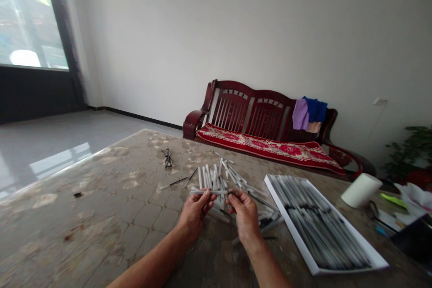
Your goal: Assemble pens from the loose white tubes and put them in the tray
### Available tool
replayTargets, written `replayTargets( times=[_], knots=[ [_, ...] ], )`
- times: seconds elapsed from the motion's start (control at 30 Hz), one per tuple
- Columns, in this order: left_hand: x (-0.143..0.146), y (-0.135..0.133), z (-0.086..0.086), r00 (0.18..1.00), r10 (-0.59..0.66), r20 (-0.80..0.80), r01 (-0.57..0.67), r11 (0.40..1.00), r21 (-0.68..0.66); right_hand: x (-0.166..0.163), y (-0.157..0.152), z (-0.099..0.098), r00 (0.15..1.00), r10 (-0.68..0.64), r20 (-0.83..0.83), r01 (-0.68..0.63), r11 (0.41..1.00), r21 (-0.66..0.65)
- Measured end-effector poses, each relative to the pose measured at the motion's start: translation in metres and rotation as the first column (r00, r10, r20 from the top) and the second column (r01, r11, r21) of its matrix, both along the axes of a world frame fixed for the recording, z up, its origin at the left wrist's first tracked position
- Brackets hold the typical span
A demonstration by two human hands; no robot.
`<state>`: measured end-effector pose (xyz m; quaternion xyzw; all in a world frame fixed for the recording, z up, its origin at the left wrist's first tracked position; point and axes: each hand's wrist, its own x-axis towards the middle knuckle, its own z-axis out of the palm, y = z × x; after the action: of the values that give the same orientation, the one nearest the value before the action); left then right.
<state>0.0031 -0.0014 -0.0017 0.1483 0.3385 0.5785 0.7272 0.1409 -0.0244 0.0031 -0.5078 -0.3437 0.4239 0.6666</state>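
Note:
A whitish pen (216,192) lies level between my two hands, above a loose pile of pen parts. My left hand (199,209) is closed on its barrel, thumb on top. My right hand (245,211) pinches the right end, where something small and dark shows between the fingertips; its exact shape is too small to tell. Just beyond my hands, several white pen barrels (206,176) lie side by side, with more scattered to the right. Thin dark rods (178,181), like ink refills, lie to the left. Parts with black ends (266,219) lie beside my right hand.
A shallow white box (349,245) of pens in rows stands at the right. Past it are a white paper roll (361,190) and papers. Black eyeglasses (168,158) rest on the patterned table (111,189). A red wooden bench (249,112) stands behind the table.

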Motion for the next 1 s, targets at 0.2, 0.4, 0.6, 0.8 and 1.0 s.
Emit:
replayTargets(
  times=[0.2,0.4,0.6,0.8,1.0],
  knots=[
    [0.001,0.0,-0.003,1.0,-0.012,-0.003,0.012,1.0,0.011,0.004,-0.001,-0.006,0.994,-0.021,0.111,0.018,1.0,0.023],
    [0.0,-0.001,-0.001,1.0,0.0,-0.029,0.0,1.0,0.024,0.011,-0.003,-0.01,0.891,-0.059,0.449,0.024,0.996,0.083],
    [-0.001,-0.005,0.0,0.998,-0.025,-0.065,0.033,0.993,0.113,0.02,-0.01,-0.008,0.631,-0.162,0.758,-0.032,0.972,0.234],
    [0.001,-0.008,-0.002,0.991,-0.04,-0.125,0.065,0.978,0.2,0.019,-0.014,-0.007,0.582,-0.077,0.81,-0.052,0.99,0.131],
    [-0.001,-0.008,-0.003,0.992,-0.031,-0.121,0.05,0.986,0.158,0.018,-0.015,-0.005,0.673,0.029,0.739,-0.125,0.989,0.075]
  ],
)
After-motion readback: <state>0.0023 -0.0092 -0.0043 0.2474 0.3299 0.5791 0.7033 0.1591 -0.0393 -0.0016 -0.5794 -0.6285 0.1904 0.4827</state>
